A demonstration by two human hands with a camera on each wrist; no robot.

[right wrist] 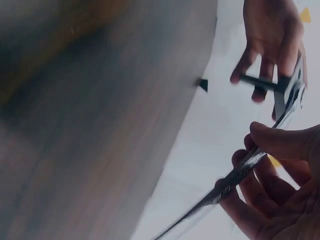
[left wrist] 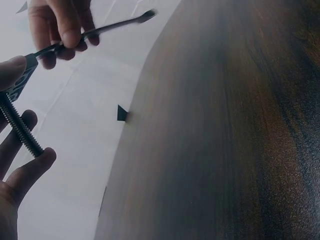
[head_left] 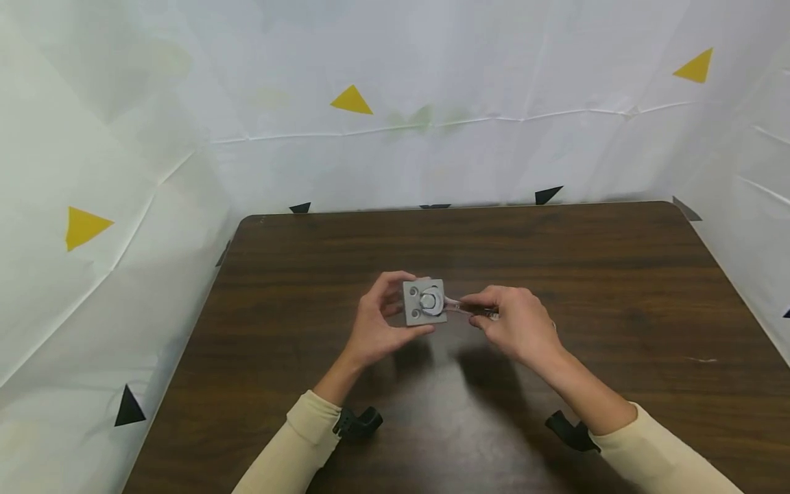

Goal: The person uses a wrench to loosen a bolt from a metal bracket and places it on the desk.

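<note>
1. Grey and square, the metal plate sits in the grip of the left hand, with the thumb and fingers curled round its edges.
2. It is held up above the middle of the worktop.
3. A long bolt goes through the plate, and its threaded end sticks out between the left fingers.
4. The right hand pinches the handle of a thin wrench.
5. The wrench's head sits on the bolt head at the front of the plate.
6. Cream sleeves cover both arms.
7. White sheets with yellow and black triangles stand around the worktop.
</note>
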